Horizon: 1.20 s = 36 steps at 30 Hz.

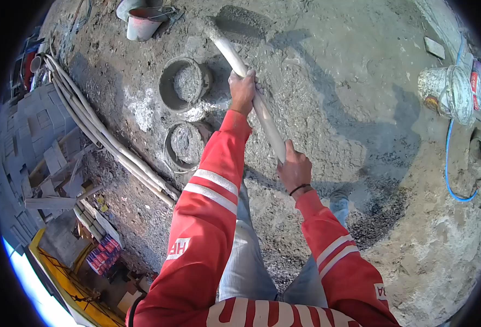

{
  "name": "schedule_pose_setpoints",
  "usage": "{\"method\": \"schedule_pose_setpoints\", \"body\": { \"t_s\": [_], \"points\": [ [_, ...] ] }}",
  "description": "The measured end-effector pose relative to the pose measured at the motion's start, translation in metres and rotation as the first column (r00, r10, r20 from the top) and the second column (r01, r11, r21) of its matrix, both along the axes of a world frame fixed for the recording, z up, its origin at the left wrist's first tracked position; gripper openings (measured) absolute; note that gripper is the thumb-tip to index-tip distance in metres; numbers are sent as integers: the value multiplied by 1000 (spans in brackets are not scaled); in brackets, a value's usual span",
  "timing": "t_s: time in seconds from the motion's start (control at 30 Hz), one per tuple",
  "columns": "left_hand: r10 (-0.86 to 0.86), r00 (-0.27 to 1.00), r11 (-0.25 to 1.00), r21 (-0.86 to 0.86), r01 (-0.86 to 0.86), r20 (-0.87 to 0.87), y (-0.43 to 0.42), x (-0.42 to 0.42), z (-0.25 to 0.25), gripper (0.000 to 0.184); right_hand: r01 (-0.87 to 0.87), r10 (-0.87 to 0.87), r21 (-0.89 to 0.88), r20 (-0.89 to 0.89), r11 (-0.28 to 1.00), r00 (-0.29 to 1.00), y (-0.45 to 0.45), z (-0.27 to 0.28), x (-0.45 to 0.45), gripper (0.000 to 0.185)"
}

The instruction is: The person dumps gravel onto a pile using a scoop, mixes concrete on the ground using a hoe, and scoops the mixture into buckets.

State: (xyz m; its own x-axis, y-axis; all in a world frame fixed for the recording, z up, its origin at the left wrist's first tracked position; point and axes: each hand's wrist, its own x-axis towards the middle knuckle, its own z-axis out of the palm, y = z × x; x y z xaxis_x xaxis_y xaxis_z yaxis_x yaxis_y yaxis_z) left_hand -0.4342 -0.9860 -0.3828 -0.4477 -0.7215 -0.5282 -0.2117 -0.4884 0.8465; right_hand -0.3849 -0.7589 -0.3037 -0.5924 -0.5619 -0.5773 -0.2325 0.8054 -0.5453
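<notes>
A shovel (269, 122) with a pale wooden handle slants across the middle of the view, and both my hands are closed on it. Higher up the handle is my left hand (242, 91). Wrapped round the lower end, near my body, is my right hand (296, 170), with a dark band at the wrist. The grey-coated blade (243, 23) lies at the top, on or in wet grey mortar (300, 98). Left of the handle stand two round, bucket-like containers, the upper one (167, 84) and the lower one (169, 144), each with grey material inside.
Long pale poles or pipes (96, 122) run along the left, beside stacked grey blocks (28, 125). A reddish-white bucket (141, 27) lies at the top. To the right are a mortar-smeared white bucket (434, 84) and a blue hose (448, 163). Dark gravel (379, 215) lies near my feet.
</notes>
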Motion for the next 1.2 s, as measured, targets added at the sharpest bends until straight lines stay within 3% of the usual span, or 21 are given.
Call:
{"method": "schedule_pose_setpoints", "body": {
  "t_s": [0.07, 0.1, 0.17, 0.23, 0.3, 0.43, 0.47, 0.53, 0.57, 0.6, 0.63, 0.7, 0.77, 0.83, 0.9, 0.97, 1.03, 1.07, 1.1, 1.17, 1.2],
  "points": [
    [-49, 995, 995, 88, 41, 92, 61, -16, -44, 17, -31, 44, 62, -218, 998, 975, 21, -16, -26, 43],
    [-66, 987, 989, 144, 45, 144, 88, -18, -68, 14, -23, 41, 82, -222, 996, 974, 35, -19, -27, 43],
    [-244, 954, 935, 302, 184, 174, 146, 5, -141, 14, -19, 56, 383, -86, 923, 995, 65, -29, -18, 40],
    [-334, 837, 915, 364, 176, 435, 212, 30, -134, 17, -1, -2, 447, 7, 895, 1000, 114, -22, 11, 38],
    [-399, 738, 913, 163, 374, 544, 272, 82, -175, 24, -11, -52, 458, 124, 889, 991, 157, -5, 39, 39],
    [-460, 463, 877, 304, 373, 758, 313, 122, -124, 26, 6, -117, 456, 214, 890, 970, 189, 15, 79, 36],
    [-461, 462, 876, 304, 376, 758, 314, 129, -119, 26, 9, -139, 442, 262, 897, 955, 193, 21, 85, 35],
    [-654, 421, 756, 549, 355, 629, 301, 126, -88, 21, 37, -175, 420, 296, 907, 939, 179, 37, 85, 34],
    [-648, 430, 762, 546, 349, 629, 294, 133, -100, 21, 29, -164, 417, 293, 908, 942, 170, 41, 80, 34],
    [-670, 592, 700, 647, 302, 449, 291, 149, -131, 19, 24, -157, 395, 307, 918, 939, 154, 51, 68, 36],
    [-632, 733, 615, 738, 277, 252, 286, 160, -148, 17, 18, -149, 375, 323, 927, 934, 137, 60, 58, 38],
    [-535, 827, 591, 776, 219, 174, 260, 154, -122, 14, 62, -148, 307, 265, 950, 953, 103, 69, 49, 38],
    [-416, 904, 562, 810, 168, 101, 226, 149, -85, 11, 65, -205, 324, 418, 944, 885, 67, 74, 50, 32],
    [-128, 990, 502, 865, 19, 52, 195, 155, -60, 12, 117, -253, 310, 444, 943, 860, 38, 82, 62, 32],
    [-61, 992, 453, 889, -71, 111, 164, 162, -62, 15, 139, -175, 107, 517, 984, 838, 3, 114, 63, 32],
    [11, 984, 403, 900, -167, 177, 126, 173, -65, 19, 98, -133, 94, 526, 991, 840, -29, 142, 73, 32],
    [148, 988, 354, 930, -96, 45, 79, 179, -51, 19, 39, -85, 94, 545, 995, 834, -52, 171, 82, 37],
    [181, 971, 421, 879, -222, 158, 55, 177, -37, 13, 1, -56, 97, 562, 995, 825, -59, 187, 85, 45],
    [277, 954, 427, 875, -226, 112, 33, 186, -46, 11, -13, -4, 23, 645, 1000, 765, -66, 211, 78, 43],
    [133, 972, 591, 772, -234, 193, -16, 183, 14, 10, -62, 85, -58, 608, 996, 790, -65, 243, 70, 37],
    [211, 962, 670, 692, -270, 171, -32, 184, 42, 10, -131, 200, -166, 531, 977, 824, -59, 252, 65, 36]
  ]
}}
